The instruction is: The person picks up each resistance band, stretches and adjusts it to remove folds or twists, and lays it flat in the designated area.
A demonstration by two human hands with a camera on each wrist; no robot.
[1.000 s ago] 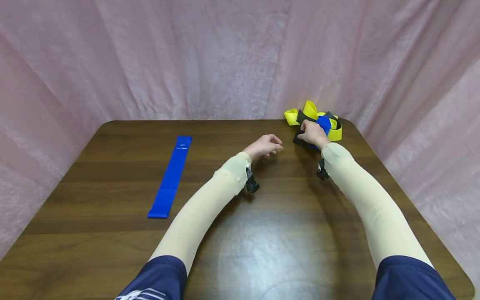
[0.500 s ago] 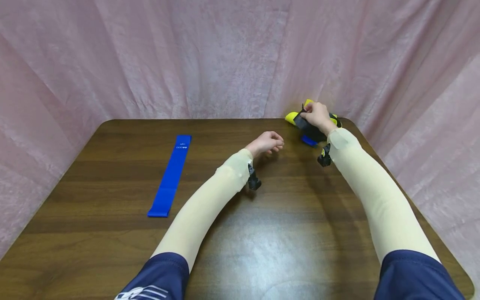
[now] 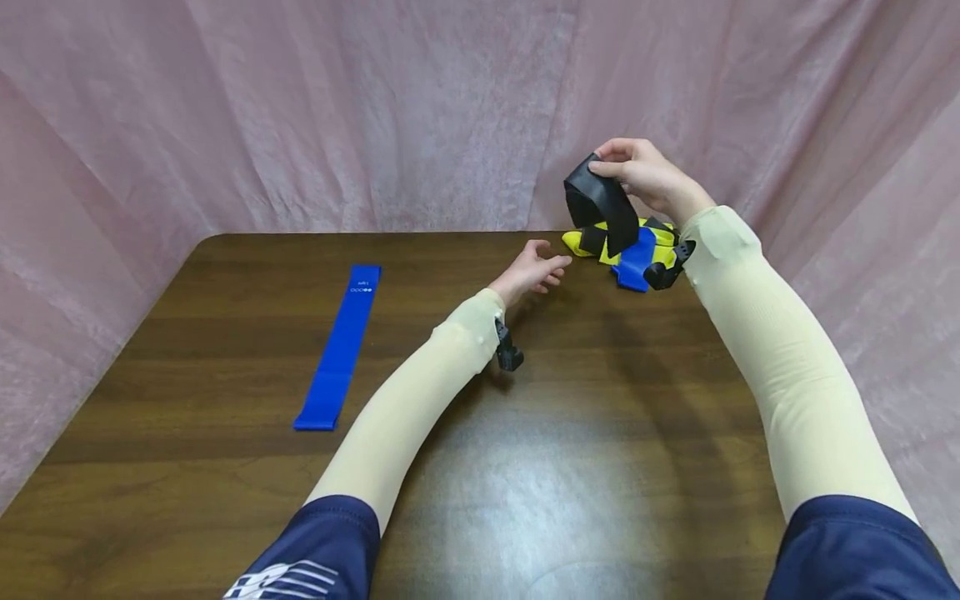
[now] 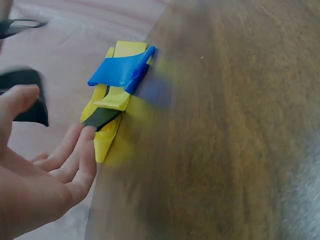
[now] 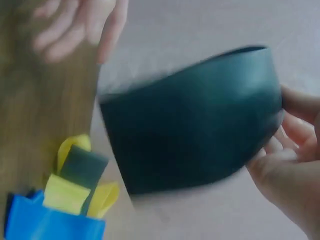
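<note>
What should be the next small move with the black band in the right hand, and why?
Probably carry the black band left and lay it flat beside the blue band. The right hand pinches it, lifted clear of the pile, and it hangs folded; the blue band lies straight on the table. The left hand is open and could help flatten it.

Dark wood table (image 3: 570, 467) w/ rounded corners, pink fabric backdrop (image 3: 337, 108) all round, overhead glare on tabletop

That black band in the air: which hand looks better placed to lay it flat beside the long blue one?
Probably the right hand: it already pinches the black band. The left hand is open, holding nothing.
</note>
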